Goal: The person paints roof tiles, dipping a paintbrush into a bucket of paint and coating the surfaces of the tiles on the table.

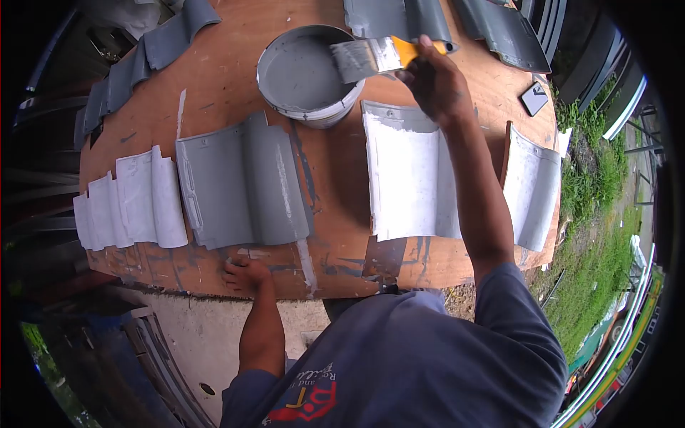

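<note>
Your right hand [438, 82] grips the brush [376, 57] over the bucket [330, 114]; your left hand [247, 274] looks empty, loosely spread. Overloaded, the brush could drip outside.

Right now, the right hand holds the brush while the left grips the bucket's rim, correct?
No: the left hand rests on the table, apart from the bucket, as the head view shows. The right hand does hold the brush.
</note>
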`<action>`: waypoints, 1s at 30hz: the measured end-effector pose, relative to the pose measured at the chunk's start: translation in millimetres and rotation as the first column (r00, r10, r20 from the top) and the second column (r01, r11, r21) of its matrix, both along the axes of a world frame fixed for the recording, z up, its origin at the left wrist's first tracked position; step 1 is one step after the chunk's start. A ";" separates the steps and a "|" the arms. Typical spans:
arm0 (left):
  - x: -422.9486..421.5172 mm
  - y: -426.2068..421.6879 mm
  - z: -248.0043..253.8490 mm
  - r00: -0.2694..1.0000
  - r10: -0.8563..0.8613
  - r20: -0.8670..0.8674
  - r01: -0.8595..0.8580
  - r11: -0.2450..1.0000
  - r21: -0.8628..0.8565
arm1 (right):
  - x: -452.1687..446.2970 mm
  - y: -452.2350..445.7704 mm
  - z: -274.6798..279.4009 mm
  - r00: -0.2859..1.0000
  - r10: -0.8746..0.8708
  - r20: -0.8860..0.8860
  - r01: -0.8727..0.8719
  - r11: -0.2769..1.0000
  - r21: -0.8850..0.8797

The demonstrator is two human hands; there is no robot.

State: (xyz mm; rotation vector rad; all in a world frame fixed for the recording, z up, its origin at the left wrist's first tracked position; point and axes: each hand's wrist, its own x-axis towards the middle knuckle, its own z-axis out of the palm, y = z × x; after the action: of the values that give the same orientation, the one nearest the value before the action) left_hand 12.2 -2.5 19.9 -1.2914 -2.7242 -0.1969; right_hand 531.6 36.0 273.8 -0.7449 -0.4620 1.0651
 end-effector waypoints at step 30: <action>-31.7 9.2 -41.4 0.998 -0.025 -0.064 0.032 0.993 0.114 | 71.4 -128.8 -22.8 -0.418 0.125 0.900 0.207 0.978 -0.040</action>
State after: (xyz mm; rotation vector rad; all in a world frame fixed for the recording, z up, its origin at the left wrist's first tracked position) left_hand -19.4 6.8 -21.4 -1.2831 -2.6021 -0.3054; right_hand 603.1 -92.7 251.0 -1.8851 -1.9416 -0.1032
